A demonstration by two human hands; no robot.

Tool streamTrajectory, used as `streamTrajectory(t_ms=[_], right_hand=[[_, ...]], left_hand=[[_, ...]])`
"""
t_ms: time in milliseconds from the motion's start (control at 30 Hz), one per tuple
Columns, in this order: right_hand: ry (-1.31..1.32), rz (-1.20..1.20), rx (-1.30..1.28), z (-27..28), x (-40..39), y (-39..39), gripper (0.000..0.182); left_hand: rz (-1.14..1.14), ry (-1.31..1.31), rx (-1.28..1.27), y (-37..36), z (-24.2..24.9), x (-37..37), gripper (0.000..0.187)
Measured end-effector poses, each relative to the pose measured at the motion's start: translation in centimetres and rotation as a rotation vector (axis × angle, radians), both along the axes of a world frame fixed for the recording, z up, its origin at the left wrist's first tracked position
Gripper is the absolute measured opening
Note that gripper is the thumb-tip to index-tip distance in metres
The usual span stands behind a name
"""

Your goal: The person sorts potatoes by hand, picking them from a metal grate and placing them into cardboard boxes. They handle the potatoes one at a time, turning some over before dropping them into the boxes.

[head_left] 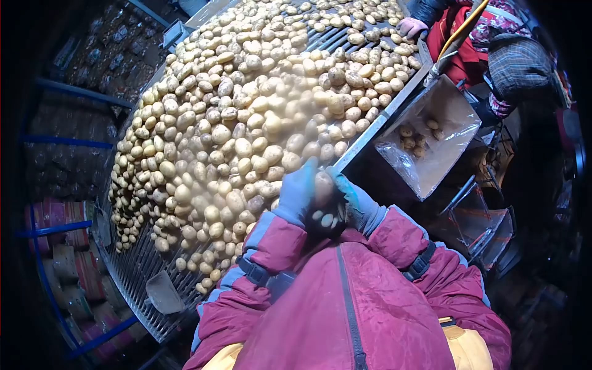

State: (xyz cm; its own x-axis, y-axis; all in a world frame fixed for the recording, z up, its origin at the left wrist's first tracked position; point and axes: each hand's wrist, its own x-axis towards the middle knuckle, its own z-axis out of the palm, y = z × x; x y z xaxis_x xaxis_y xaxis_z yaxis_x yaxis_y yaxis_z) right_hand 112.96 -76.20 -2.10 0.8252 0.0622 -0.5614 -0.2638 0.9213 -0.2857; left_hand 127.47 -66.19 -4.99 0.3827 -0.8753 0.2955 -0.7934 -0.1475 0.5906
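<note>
Both of my hands wear gloves and come together at the near edge of a table heaped with potatoes [216,132]. My left hand [298,192] is on the left and my right hand [357,202] on the right, its glove partly green. Between them is a brownish potato [323,188], blurred, touching or very near both hands. The fingers are smeared, so their grip cannot be made out. Below the hands, several small pale potatoes [327,219] show in a dark gap.
A slatted metal surface [139,283] holds a scoop-like plate [164,293] at lower left. At right, a plastic-lined box [453,132] contains potatoes beyond a metal rail [385,117]. A co-worker's gloved hand [411,27] rests at the table's top right.
</note>
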Motion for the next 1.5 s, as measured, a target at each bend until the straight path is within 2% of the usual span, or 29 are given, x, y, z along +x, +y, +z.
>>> streamTrajectory(t_ms=[67, 133, 200, 267, 300, 367, 533, 633, 667, 767, 800, 833, 867, 900, 933, 967, 1067, 1100, 1133, 1167, 1233, 1267, 1300, 1333, 1367, 1400, 1433, 1467, 1500], right_hand=[[0.015, -0.009, -0.013, 0.2, -0.4, -0.5, 0.062], [0.014, -0.035, -0.115, 0.4, -1.0, -0.8, 0.055], [0.084, -0.205, -0.09, 0.7, -0.5, -0.7, 0.051], [-0.06, -0.28, -0.54, -1.2, -1.2, -1.1, 0.046], [-0.242, -0.259, -1.0, -4.7, -2.2, -1.2, 0.044], [-0.358, -0.235, -1.221, -6.5, -3.1, -1.6, 0.043], [-0.019, -0.239, -0.026, -2.1, -3.4, -2.7, 0.043], [0.068, -0.121, -0.05, -0.4, -4.2, -4.3, 0.045], [0.068, -0.122, -0.062, -0.1, -4.3, -4.7, 0.046], [0.069, -0.106, -0.053, 0.1, -4.4, -5.9, 0.046], [0.07, -0.086, -0.017, -0.1, -4.5, -6.3, 0.046], [0.074, -0.068, 0.017, -0.4, -4.8, -6.7, 0.046], [-0.062, -0.154, -0.055, -3.4, -4.8, -6.1, 0.049], [-0.035, -0.141, -0.182, -4.9, -4.7, -6.1, 0.05], [-0.001, -0.125, -0.308, -4.8, -4.3, -6.5, 0.052], [0.107, -0.164, -0.066, -4.5, -4.3, -6.5, 0.053], [-0.083, -0.151, 0.066, -5.9, -4.2, -6.7, 0.06], [0.001, -0.05, -0.077, -4.3, -3.8, -7.5, 0.067], [-0.022, -0.046, -0.06, -4.5, -3.4, -7.9, 0.069], [-0.046, -0.04, -0.042, -4.7, -3.2, -8.4, 0.071], [-0.102, -0.031, -0.098, -4.0, -3.4, -10.2, 0.073], [-0.101, -0.034, -0.11, -3.9, -3.6, -10.9, 0.074], [-0.101, -0.037, -0.121, -3.9, -3.9, -11.5, 0.075], [-0.101, -0.058, -0.097, -5.2, -4.1, -12.2, 0.063], [-0.111, -0.08, -0.143, -6.5, -4.6, -13.2, 0.065], [-0.123, -0.102, -0.187, -7.7, -5.4, -14.6, 0.066], [-0.134, -0.125, -0.23, -8.1, -6.2, -16.1, 0.069], [-0.212, -0.176, -0.297, -8.3, -7.6, -18.0, 0.058], [0.091, -0.249, -0.372, -7.3, -7.5, -19.0, 0.049]], left_hand=[[-0.047, 0.026, 0.027, -0.2, 0.3, -0.1, 0.043], [0.056, 0.729, 0.174, -1.5, 1.4, -0.7, 0.041], [0.074, 0.76, 0.223, -2.9, 1.7, -2.1, 0.037], [0.112, 0.73, 0.182, -3.4, 3.2, -4.2, 0.037], [0.141, 0.684, 0.116, -3.4, 4.6, -5.1, 0.04], [0.177, 0.586, 0.232, -4.1, 5.5, -5.3, 0.04], [0.198, 0.882, 0.194, -5.0, 3.0, -4.9, 0.032], [0.285, 1.252, 0.182, -6.4, 2.7, -4.8, 0.033], [0.046, 0.578, 0.149, -6.2, 2.1, -4.1, 0.039], [0.297, 1.405, 0.229, -7.9, 3.3, -4.2, 0.042], [0.209, 1.466, 0.234, -7.7, 2.5, -3.8, 0.043], [0.192, 1.268, 0.28, -7.8, 2.5, -4.1, 0.043], [0.166, 1.074, 0.319, -8.1, 2.6, -4.6, 0.043], [0.133, 0.882, 0.35, -8.5, 2.6, -5.3, 0.043], [0.145, 0.925, 0.335, -8.6, 2.1, -5.5, 0.042], [0.156, 0.968, 0.321, -8.7, 1.6, -5.4, 0.04], [0.169, 1.165, 0.228, -9.7, 0.7, -4.4, 0.04], [0.158, 1.152, 0.153, -10.0, -0.4, -3.7, 0.043], [0.207, 1.1, 0.207, -11.2, 1.4, -3.3, 0.043], [0.224, 1.062, 0.206, -11.6, 0.1, -1.7, 0.042], [0.305, 1.425, 0.033, -12.8, -1.8, 3.1, 0.042], [0.366, 1.427, -0.044, -14.2, 0.6, 3.9, 0.044], [0.4, 1.297, -0.132, -14.8, 1.7, 4.6, 0.046], [0.439, 1.16, -0.21, -15.4, 2.7, 5.4, 0.049], [0.446, 0.89, -0.292, -15.5, 2.3, 5.9, 0.053], [0.442, 0.591, -0.156, -15.5, 4.2, 4.8, 0.057], [0.389, 0.375, -0.089, -14.9, 3.0, 4.7, 0.058], [0.312, 0.362, -0.025, -13.9, 1.0, 4.1, 0.058], [0.235, 0.348, 0.039, -12.9, -0.8, 2.9, 0.06]])
